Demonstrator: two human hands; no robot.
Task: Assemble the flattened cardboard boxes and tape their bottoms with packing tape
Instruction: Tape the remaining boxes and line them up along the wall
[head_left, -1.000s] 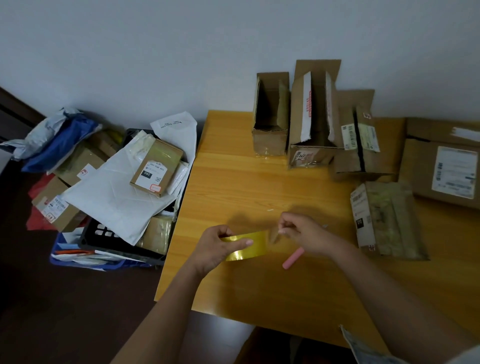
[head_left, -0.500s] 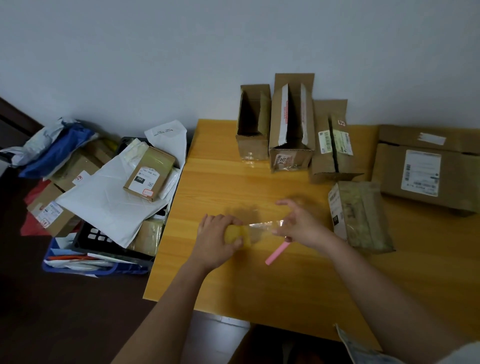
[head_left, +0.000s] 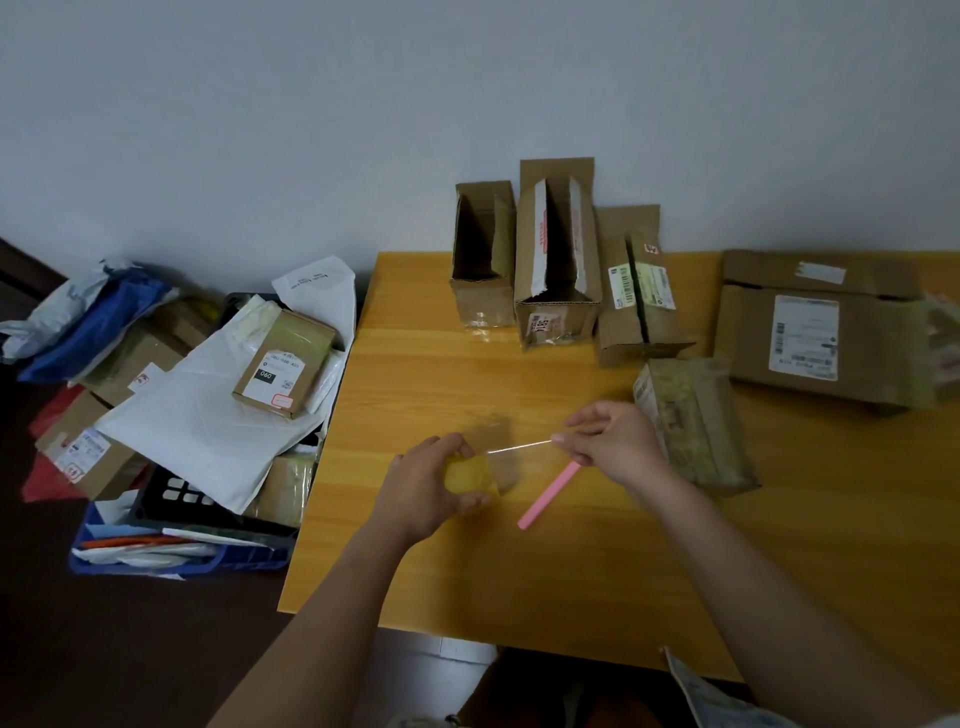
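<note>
Clear tape stretches taut between the two hands, seen nearly edge-on as a thin bright line. The right hand pinches its free end between thumb and fingertips, the other fingers curled in. The left hand grips the yellow roll, fingers wrapped over the top and thumb beneath. Both work low over the table; whether they touch it I cannot tell.

To do this pull well, I judge the roll hand should stay firm while the right hand draws straight toward 3 o'clock, keeping the strip flat and untwisted so it does not fold onto itself, and stopping once the length suits a box bottom.

A pink stick, slim and smooth, likely a cutter, lies just under the right wrist at 5 o'clock of the roll. At 2 o'clock, just beside the right hand, a box lies on its side, glossy with old tape. Toward 12 o'clock, three cartons of matte brown card stand against the wall, two with flaps open. A wide carton with a white label sits at 2 o'clock, farther out. The wood is smooth, honey-coloured, faintly grained. Off the edge at 9 o'clock, a crate holds mailers and flattened card.
</note>
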